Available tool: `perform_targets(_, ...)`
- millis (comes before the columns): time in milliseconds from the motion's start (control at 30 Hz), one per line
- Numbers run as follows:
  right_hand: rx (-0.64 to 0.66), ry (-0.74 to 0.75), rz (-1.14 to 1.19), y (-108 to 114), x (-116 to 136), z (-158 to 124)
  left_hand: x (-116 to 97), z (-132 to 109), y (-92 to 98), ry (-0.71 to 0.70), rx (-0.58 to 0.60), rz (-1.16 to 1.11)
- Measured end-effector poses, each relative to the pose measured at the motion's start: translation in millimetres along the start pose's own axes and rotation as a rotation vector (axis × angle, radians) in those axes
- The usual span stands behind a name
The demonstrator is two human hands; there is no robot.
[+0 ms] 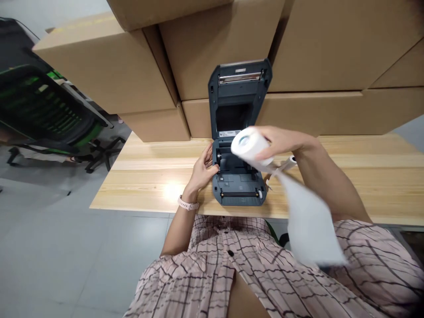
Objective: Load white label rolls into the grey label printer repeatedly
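A dark grey printer [236,183] lies on the wooden table with its lid [240,95] raised and leaning back. My left hand [202,171] rests against the printer's left edge, fingers apart, the thumb on the rim. My right hand [281,140] grips a white paper roll [248,143] above the right part of the open printer. From the roll a loose strip of paper [311,221] hangs toward my lap, blurred at its end. A small white roll [289,162] lies right of the printer, partly hidden by the paper and my right hand.
Large cardboard boxes [218,44] are stacked along the back of the wooden table [149,176], right behind the raised lid. At the left, a black and green office chair [49,106] stands on the grey floor. The table's front edge runs close to my body.
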State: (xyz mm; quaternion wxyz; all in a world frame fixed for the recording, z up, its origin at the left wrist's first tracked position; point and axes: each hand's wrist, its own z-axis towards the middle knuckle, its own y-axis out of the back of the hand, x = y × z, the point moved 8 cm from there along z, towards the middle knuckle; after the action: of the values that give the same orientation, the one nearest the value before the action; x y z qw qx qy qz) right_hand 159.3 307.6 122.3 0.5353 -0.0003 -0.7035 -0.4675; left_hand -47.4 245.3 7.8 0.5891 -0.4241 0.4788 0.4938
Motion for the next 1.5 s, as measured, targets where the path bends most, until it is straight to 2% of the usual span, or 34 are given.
perform_targets(67,0.188,0.001,-0.189,-24,19,15,2,0,0.8,0.001,0.002,0.005)
perform_targets(133,0.280,-0.020,-0.392,-38,30,25,3,0,1.4,-0.005,0.012,0.018)
perform_targets(300,0.374,-0.049,-0.559,-48,35,37,6,-1,2.5,-0.009,0.056,0.065)
perform_targets(533,0.462,-0.098,-0.641,-69,14,45,6,-3,1.2,-0.023,0.071,0.053)
perform_targets(667,0.433,-0.104,-0.612,-78,2,47,7,-4,2.3,-0.013,0.042,0.043)
perform_targets(800,0.312,0.004,-0.580,-77,5,39,6,-3,3.0,-0.017,0.021,0.040)
perform_targets(867,0.216,0.095,-0.539,-75,12,27,5,-3,2.3,-0.022,0.021,0.046)
perform_targets(967,0.114,0.200,-0.436,-79,25,-5,3,-4,0.1,-0.031,0.027,0.049)
perform_targets(1100,0.104,0.206,-0.390,-102,33,-55,-1,-5,-2.4,-0.044,0.034,0.053)
perform_targets(1167,0.068,0.192,-0.405,-111,35,-71,-2,-5,-2.8,-0.046,0.034,0.056)
perform_targets(1500,-0.211,0.214,-0.501,-138,52,-91,-4,-6,-3.7,-0.053,0.024,0.060)
